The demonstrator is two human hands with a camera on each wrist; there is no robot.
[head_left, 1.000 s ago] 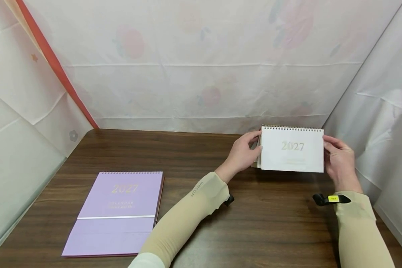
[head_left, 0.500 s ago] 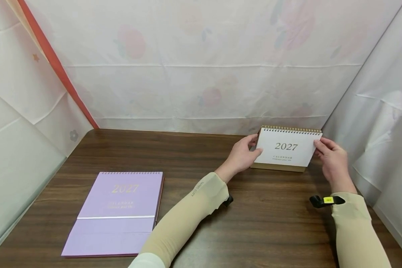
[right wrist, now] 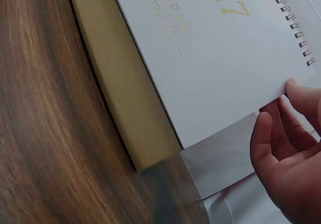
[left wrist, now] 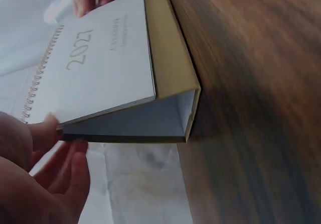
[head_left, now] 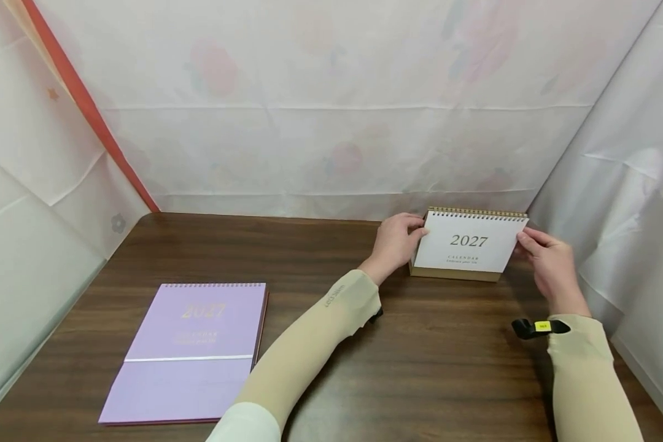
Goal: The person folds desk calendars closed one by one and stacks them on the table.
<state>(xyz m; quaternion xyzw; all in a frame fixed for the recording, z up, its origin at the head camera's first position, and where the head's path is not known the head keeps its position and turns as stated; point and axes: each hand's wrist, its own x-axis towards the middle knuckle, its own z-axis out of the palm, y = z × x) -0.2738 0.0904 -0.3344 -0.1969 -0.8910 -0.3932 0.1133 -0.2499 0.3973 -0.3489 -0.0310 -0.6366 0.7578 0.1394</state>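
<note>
A white spiral-bound desk calendar (head_left: 468, 239) marked 2027 stands upright as a tent at the back right of the table. Its gold base (left wrist: 170, 38) rests on the wood, and the triangular hollow under it shows in the left wrist view. My left hand (head_left: 396, 242) grips its left edge near the rings, thumb in front and fingers behind. At the other side my right hand (head_left: 550, 263) pinches the right edge, the thumb (right wrist: 303, 96) at the white cover and the fingers curled behind it. Front left lies a larger purple 2027 calendar (head_left: 199, 331).
The dark wooden table (head_left: 420, 368) reaches back to a white curtain (head_left: 309, 123) with faint fruit prints. Another white curtain (head_left: 641, 215) hangs at the right, close by the right arm. A silver strip crosses the purple calendar.
The white calendar has come down onto its gold base and leaned back, shifting slightly left. Both hands have moved a little left with it. The purple calendar has stayed put.
</note>
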